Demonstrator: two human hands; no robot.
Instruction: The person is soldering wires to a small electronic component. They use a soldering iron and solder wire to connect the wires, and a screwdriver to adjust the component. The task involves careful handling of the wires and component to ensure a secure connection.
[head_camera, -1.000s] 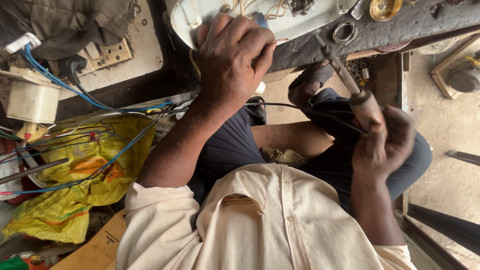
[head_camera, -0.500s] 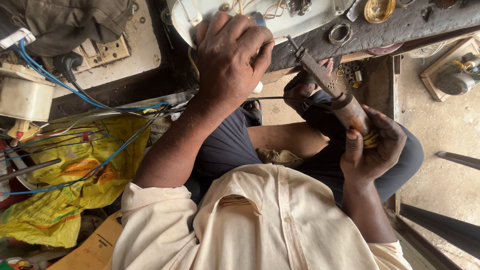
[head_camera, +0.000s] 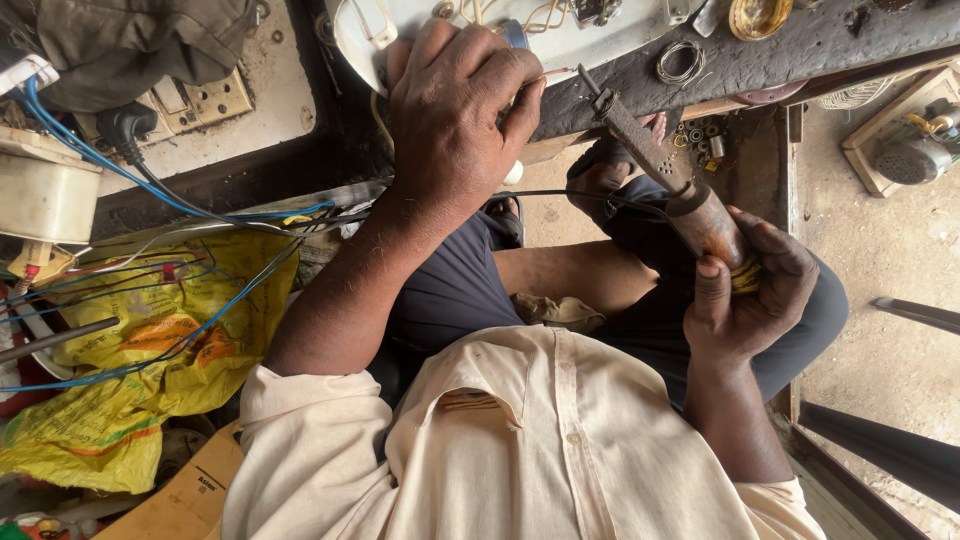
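**Soldering iron raised toward white appliance at bench edge**

The soldering iron (head_camera: 668, 180) is grasped by its worn handle in the right hand (head_camera: 748, 290), fingers clenched, tip angled up toward the front edge of the dark workbench (head_camera: 800, 50). The left hand (head_camera: 455, 110) is pressed, fingers curled, over the white appliance body (head_camera: 560, 35) overhanging that edge. Judged step: approach to a joint. A steady tip placement on the exposed wiring (head_camera: 545, 15) is called for; the joint itself is hidden.

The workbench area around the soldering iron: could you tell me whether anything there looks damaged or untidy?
The soldering iron in the right hand looks rusty and worn. Loose blue wires sprawl tangled over a crumpled yellow bag at the left.
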